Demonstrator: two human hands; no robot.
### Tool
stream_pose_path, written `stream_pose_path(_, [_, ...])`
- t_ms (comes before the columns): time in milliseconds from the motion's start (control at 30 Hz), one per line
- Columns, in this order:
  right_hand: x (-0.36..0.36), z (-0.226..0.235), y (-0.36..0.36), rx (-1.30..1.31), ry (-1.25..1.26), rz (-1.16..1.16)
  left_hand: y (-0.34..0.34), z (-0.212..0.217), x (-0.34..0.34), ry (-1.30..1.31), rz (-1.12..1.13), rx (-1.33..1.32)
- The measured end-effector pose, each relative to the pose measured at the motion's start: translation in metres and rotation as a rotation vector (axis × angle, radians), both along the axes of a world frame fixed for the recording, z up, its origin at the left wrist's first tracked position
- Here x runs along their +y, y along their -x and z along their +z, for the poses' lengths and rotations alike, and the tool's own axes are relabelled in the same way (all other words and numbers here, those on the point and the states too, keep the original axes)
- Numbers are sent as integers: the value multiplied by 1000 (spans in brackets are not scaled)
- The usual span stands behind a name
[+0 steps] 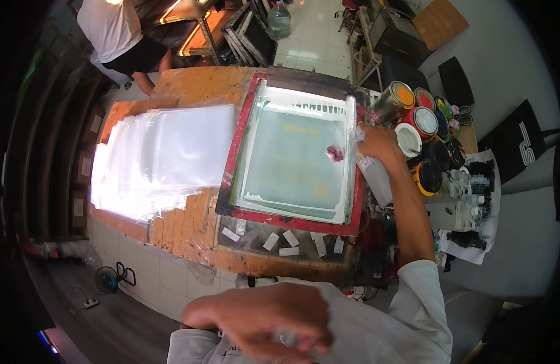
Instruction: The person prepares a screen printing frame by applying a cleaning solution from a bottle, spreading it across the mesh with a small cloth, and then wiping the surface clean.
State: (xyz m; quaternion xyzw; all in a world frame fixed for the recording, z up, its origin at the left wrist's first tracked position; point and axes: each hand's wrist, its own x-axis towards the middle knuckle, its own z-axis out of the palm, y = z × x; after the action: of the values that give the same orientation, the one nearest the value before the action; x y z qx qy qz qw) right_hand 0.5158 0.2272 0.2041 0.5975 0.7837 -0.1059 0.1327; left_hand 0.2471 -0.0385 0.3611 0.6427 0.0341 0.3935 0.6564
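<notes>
My right hand (378, 144) is at the right edge of a screen-printing frame (358, 212), its fingers closed around the upper end of a translucent whitish plastic piece (377, 182) of unclear kind. The frame has red edges, a pale green mesh (292, 164) and a white border. A crumpled pink wad (335, 153) lies on the mesh near that hand. My left hand (280, 315) hovers in front of my body, apart from the table. It is smeared by motion, its fingers bent and partly hidden.
Clear plastic sheets (189, 145) lie stacked left on the wooden table (189, 233). Several small white strips (271, 241) lie along its front. Open ink cans (425, 121) and bottles (459, 182) crowd the right. Another person (113, 36) stands at the far left.
</notes>
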Motion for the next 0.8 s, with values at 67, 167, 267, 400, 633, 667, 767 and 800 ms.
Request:
stream_pose_path(67, [18,-12,1,-104,22,55,33,19,7,-145,-125,1])
stream_pose_path(167, [35,-10,59,-91,7,203,79,71,-24,-410,-191,57])
stream_pose_path(267, [44,-23,63,-14,-10,206,92,117,-29,-631,-480,135])
stream_pose_path(400, [39,-15,65,69,-38,205,87,150,-42,-898,-740,383])
stream_pose_path(633, [-4,4,5,110,-77,117,66,134,-16,-1087,-657,519])
stream_pose_path(667, [-19,11,-12,146,-88,57,65,131,-13,-1109,-664,513])
stream_pose_path(767, [-61,23,-53,256,-134,-91,53,127,-4,-1146,-685,515])
stream_pose_path(800, [-76,27,-64,275,-162,-134,50,125,-2,-1159,-695,513])
